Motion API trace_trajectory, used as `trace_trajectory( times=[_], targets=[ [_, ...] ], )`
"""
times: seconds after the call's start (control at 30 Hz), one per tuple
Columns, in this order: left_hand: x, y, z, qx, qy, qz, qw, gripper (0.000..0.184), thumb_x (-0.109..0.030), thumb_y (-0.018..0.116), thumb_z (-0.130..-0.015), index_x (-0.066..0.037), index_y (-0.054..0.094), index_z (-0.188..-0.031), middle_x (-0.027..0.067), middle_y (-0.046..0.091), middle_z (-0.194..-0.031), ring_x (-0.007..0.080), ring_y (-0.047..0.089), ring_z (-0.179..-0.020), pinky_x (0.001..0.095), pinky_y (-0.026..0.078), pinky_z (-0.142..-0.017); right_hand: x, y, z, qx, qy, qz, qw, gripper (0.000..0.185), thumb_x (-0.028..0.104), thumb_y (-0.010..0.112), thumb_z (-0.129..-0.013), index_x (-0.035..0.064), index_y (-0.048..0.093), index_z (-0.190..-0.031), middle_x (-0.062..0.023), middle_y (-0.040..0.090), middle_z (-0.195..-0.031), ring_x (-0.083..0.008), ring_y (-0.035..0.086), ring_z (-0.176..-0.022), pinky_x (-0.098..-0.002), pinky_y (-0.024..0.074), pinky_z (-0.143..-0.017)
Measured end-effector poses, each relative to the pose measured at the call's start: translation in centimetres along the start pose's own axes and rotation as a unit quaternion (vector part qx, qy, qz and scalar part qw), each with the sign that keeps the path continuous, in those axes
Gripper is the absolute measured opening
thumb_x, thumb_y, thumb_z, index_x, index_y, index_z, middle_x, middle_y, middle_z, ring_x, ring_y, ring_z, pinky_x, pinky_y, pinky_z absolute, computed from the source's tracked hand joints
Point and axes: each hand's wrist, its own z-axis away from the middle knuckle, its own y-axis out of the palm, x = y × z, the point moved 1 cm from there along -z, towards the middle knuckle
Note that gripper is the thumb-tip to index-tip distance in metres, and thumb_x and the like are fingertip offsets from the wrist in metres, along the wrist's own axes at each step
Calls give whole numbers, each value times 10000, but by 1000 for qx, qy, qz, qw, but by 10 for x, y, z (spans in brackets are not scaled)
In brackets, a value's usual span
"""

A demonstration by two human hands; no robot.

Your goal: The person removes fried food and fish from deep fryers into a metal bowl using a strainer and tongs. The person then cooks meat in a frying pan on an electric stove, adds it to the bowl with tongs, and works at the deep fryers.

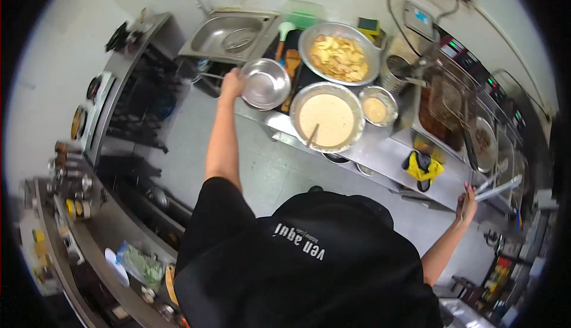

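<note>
My left hand (232,83) is closed on the rim of a shiny steel bowl (266,83) at the counter's left end. My right hand (467,205), low on the right, is closed around metal tongs (498,189) that point right. A large bowl of pale batter (326,117) with a utensil standing in it is in the middle. Behind it a wide metal bowl holds yellowish sliced pieces, perhaps potato (339,57). A smaller bowl (377,108) with a beige mix sits to the right. A wooden spatula (291,61) lies beside the steel bowl.
A deep fryer (437,117) with baskets of dark oil stands on the right. A yellow and black cloth (423,168) hangs at the counter's front edge. A steel sink (229,36) is back left; shelves (89,179) line the left side.
</note>
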Motion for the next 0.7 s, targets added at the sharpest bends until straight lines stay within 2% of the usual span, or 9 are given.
trace_trajectory(
  times=[0.07,0.17,0.2,0.27,0.33,0.4,0.43,0.53,0.7],
  targets=[
    [-36,-27,3,-49,7,-23,999,323,-163,573,-772,-6,560,-1053,241,613,-994,421,585,-932,483,465,-811,4,5,5,-28,6,27,999,348,156,637,-835,49,544,-1153,5,600,-789,-31,337,-471,-183,279,-453],
    [-108,-73,17,-17,-3,38,999,235,-142,554,-807,-12,547,-1002,244,617,-926,410,605,-861,454,478,-738,3,6,9,17,-35,72,997,125,91,561,-862,50,668,-913,83,343,-583,-48,292,-456,-216,199,-427],
    [-127,-78,25,-4,21,85,996,212,-131,564,-805,-12,546,-980,201,626,-808,327,627,-737,398,490,-661,10,18,18,-4,-35,77,996,90,97,579,-853,50,653,-873,86,308,-566,-55,279,-442,-228,199,-420],
    [-156,-55,39,130,-13,244,961,193,-136,579,-811,-20,542,-961,115,603,-727,204,588,-621,315,465,-557,10,13,14,39,-16,33,999,86,137,631,-821,54,613,-809,66,365,-551,-66,315,-433,-240,213,-412],
    [-226,-28,77,268,-32,326,906,235,-156,588,-823,-21,535,-1008,51,574,-718,114,538,-572,254,423,-486,6,10,9,21,-13,78,997,349,90,568,-866,-33,444,-1168,-68,652,-794,-73,382,-466,-218,329,-436],
    [-268,49,117,328,59,371,867,283,-162,579,-835,-22,516,-1072,55,581,-739,128,512,-504,263,409,-416,9,19,14,-4,-15,-5,1000,275,137,616,-839,10,483,-1043,-67,651,-787,-77,424,-485,-232,355,-439],
    [-322,47,143,411,-38,364,835,312,-165,578,-829,-9,513,-1092,74,591,-764,142,517,-470,282,407,-389,11,21,16,-8,-16,3,1000,270,147,625,-831,31,470,-1020,-69,651,-787,-85,436,-492,-238,367,-445],
    [-423,104,192,532,49,372,759,242,-110,569,-806,34,494,-985,104,567,-730,156,519,-463,293,422,-384,21,12,14,15,-13,0,1000,311,136,631,-820,57,418,-1033,-88,647,-808,-121,523,-556,-260,405,-463],
    [-541,191,270,540,45,377,751,193,-41,510,-807,68,490,-965,160,584,-734,197,599,-515,309,495,-392,46,-12,12,34,-28,-22,999,345,85,651,-794,52,401,-1029,-123,635,-833,-176,627,-716,-272,434,-475]
  ],
)
